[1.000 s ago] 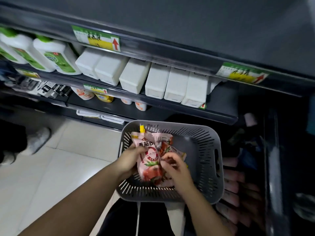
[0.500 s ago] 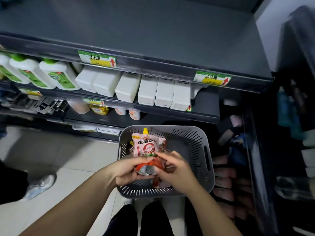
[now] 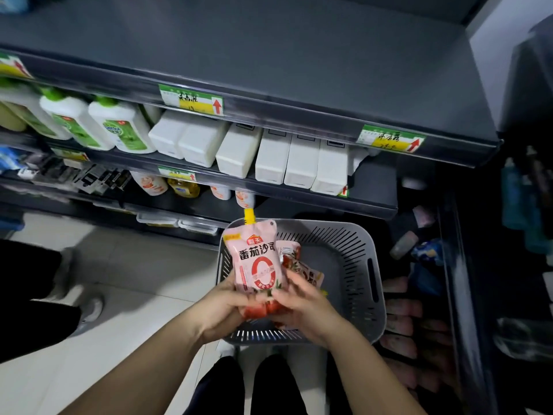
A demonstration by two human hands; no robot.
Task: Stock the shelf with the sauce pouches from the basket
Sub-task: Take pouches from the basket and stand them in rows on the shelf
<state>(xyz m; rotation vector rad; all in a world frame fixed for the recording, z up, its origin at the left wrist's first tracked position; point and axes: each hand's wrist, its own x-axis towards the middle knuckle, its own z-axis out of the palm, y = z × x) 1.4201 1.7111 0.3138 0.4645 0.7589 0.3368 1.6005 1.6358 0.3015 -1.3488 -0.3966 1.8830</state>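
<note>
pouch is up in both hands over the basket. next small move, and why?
Probably carry the pink sauce pouch clear of the grey basket toward the dim shelf at lower right, where similar pink packs seem to lie. The left hand and right hand both grip its lower end, spout up, above the pouches left in the basket, so it looks ready to move.

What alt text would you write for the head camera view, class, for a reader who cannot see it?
Both hands, left hand and right hand, hold a pink sauce pouch upright over a grey basket holding more pouches. Behind stand dark shelves of white bottles.
</note>
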